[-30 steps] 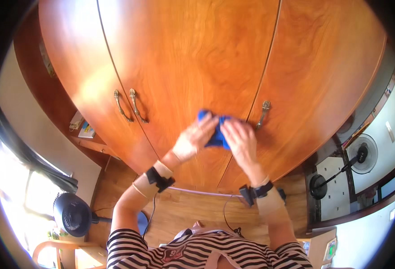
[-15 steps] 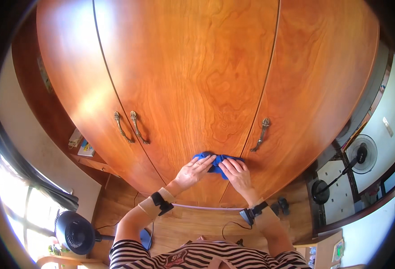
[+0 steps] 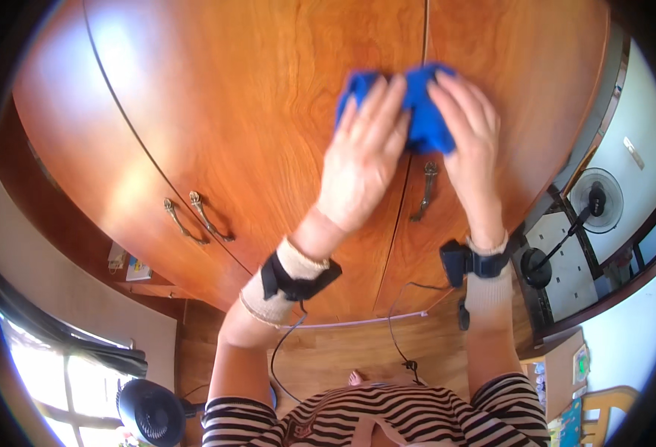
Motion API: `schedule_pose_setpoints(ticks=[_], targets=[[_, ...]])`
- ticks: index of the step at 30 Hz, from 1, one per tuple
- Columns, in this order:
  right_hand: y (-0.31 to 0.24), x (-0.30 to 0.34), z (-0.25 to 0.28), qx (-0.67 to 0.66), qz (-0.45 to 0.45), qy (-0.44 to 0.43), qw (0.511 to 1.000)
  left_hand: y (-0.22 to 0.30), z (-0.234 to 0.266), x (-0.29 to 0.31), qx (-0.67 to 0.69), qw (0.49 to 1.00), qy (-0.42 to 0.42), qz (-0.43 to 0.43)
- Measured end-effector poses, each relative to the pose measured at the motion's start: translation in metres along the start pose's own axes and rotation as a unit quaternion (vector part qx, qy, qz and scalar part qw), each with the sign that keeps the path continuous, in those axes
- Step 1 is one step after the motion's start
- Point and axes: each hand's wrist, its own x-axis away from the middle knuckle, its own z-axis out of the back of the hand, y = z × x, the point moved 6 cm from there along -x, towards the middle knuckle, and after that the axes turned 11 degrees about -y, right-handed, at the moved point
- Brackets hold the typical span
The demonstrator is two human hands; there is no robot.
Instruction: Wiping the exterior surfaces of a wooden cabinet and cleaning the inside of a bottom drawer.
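Note:
A bunched blue cloth lies against the glossy wooden wardrobe, over the seam between the middle and right doors. My left hand presses on the cloth's left part, its fingers bent over it. On the right part, my right hand grips the cloth with curled fingers, a little blurred by motion. The right door's bronze handle sits just below the cloth, between my two forearms. Each wrist wears a beige band with a dark strapped device, the left device trailing a black cable.
Two more bronze handles stick out at the left doors. A dark fan stands by the bright window at lower left. At right is a standing fan. A wooden chair is at lower right. Cables hang above the wood floor.
Both hands have carried the blue cloth from low on the middle door up and to the right, above the right handle. The view has shifted slightly too.

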Motion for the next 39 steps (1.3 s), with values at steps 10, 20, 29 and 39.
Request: schedule_pose_setpoints(ticks=[10, 20, 29, 39], targets=[[0.018, 0.079, -0.001, -0.012, -0.051, -0.054, 0.997, 0.030, -0.021, 0.001, 0.044, 0.996, -0.035, -0.074], [0.109, 0.098, 0.024, 0.038, -0.075, 0.047, 0.995, 0.124, -0.091, -0.059, -0.082, 0.989, -0.119, 0.029], [0.157, 0.291, 0.001, 0.009, -0.083, -0.171, 0.982, 0.202, -0.220, 0.026, -0.090, 0.957, -0.272, -0.050], [0.252, 0.178, 0.067, 0.038, -0.068, 0.011, 0.997, 0.221, -0.216, -0.122, -0.072, 0.992, -0.101, 0.008]])
